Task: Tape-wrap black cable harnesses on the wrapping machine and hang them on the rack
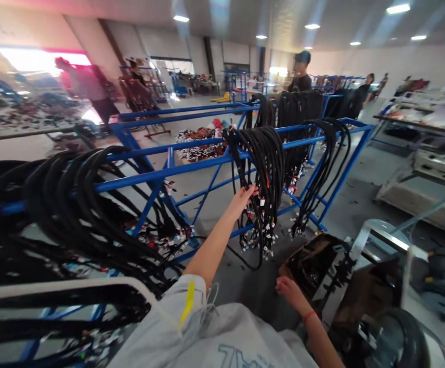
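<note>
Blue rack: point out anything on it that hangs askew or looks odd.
One black cable strays from the bundle at the left hand: it sags in a loose loop and runs off leftward, while its neighbours hang down together.

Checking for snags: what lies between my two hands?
In the head view, the lower part of the hanging black wire harnesses shows between the left hand and right hand, then grey floor.

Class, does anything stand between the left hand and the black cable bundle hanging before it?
Nothing visible does: the left hand is right at the black cable bundle, below the blue rail. Whether it grips any cable is unclear.
</note>
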A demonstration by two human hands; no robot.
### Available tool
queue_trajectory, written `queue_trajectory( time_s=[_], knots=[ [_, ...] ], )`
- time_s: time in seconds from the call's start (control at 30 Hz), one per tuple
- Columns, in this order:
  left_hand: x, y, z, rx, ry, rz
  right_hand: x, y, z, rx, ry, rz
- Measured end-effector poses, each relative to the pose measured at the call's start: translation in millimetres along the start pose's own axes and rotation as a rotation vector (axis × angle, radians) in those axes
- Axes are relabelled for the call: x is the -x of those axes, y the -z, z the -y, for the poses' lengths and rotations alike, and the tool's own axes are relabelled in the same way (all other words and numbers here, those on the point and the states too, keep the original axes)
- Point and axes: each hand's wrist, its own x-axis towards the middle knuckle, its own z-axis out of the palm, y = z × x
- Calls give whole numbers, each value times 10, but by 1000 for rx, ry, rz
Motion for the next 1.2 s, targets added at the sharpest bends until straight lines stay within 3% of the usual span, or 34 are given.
queue_trajectory(
  time_s=[0.1,0.17,0.27,0.33,0.43,0.5,0.53,0.6,0.67,0.73,0.83,0.97,1.03,1.1,1.2],
  knots=[
    [-169,37,-71,-31,-117,-221,111,-2,-51,-42,-13,2],
    [-241,53,-131,-33,-107,-256,216,-21,-122,-78,-45,4],
    [-117,-61,-79,-83,40,1,356,-20,-99,-71,-81,44],
    [177,-232,11,-139,89,192,443,11,84,-37,-46,21],
    [799,-536,18,-159,104,472,584,97,588,-91,131,-124],
    [1140,-719,-123,-156,36,675,665,196,987,-143,289,-69],
    [1247,-803,-216,-144,-29,771,701,264,1181,-158,349,-31],
    [1339,-956,-380,-51,-165,909,779,439,1532,-200,413,-93],
    [1345,-1084,-441,88,-188,989,901,659,1828,-223,463,-172],
    [1374,-1187,-389,181,-39,1097,1077,899,2073,-289,525,-300],
    [1534,-1336,-227,278,347,1432,1366,1236,2334,-497,695,-462],
    [1745,-1626,-172,505,796,1851,1583,1537,2445,-694,961,-487],
    [1775,-1800,-218,566,911,1991,1607,1604,2448,-691,989,-503],
    [1763,-1948,-262,590,854,2069,1590,1616,2461,-675,960,-595],
    [1687,-2061,-275,482,435,1940,1474,1568,2490,-636,889,-942]
  ],
)
